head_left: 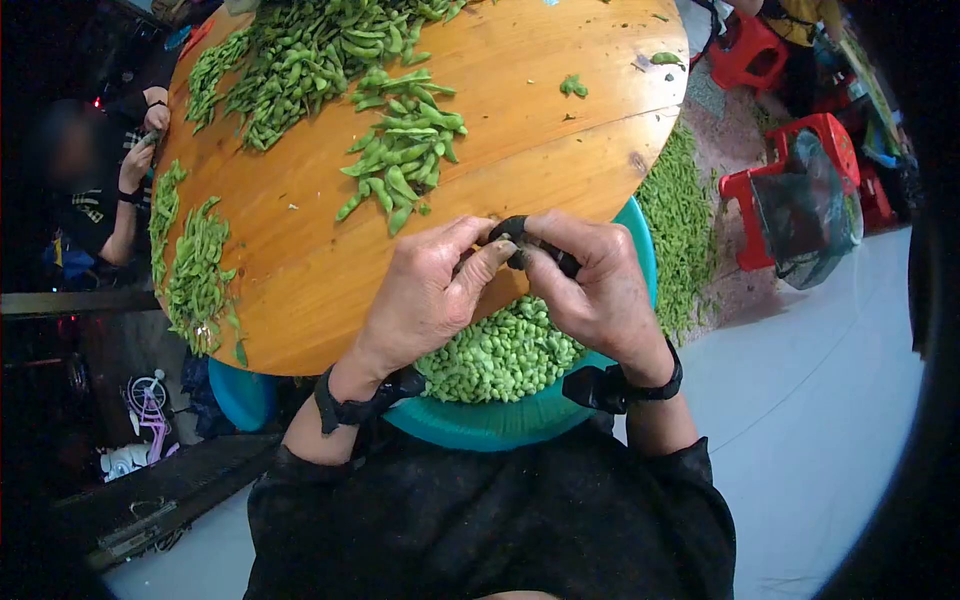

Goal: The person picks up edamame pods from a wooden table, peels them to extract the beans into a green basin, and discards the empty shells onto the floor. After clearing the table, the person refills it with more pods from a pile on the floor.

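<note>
My left hand (430,285) and my right hand (597,285) meet at the fingertips over the near edge of the round table. Both are closed in a pinch, and whatever sits between the fingers is too small and hidden to make out. Black wrapping covers some fingers. Below them, a teal basin (480,428) holds many shelled green beans (500,350). Just beyond my hands, a small pile of green bean pods (408,150) lies on the wooden table (530,150).
A larger heap of pods (300,60) covers the table's far side, with smaller piles (200,262) at left. A co-worker's hands (145,150) are at the left edge. Empty pods (680,220) cover the floor at right, near a red stool (830,140) with a bag (810,210).
</note>
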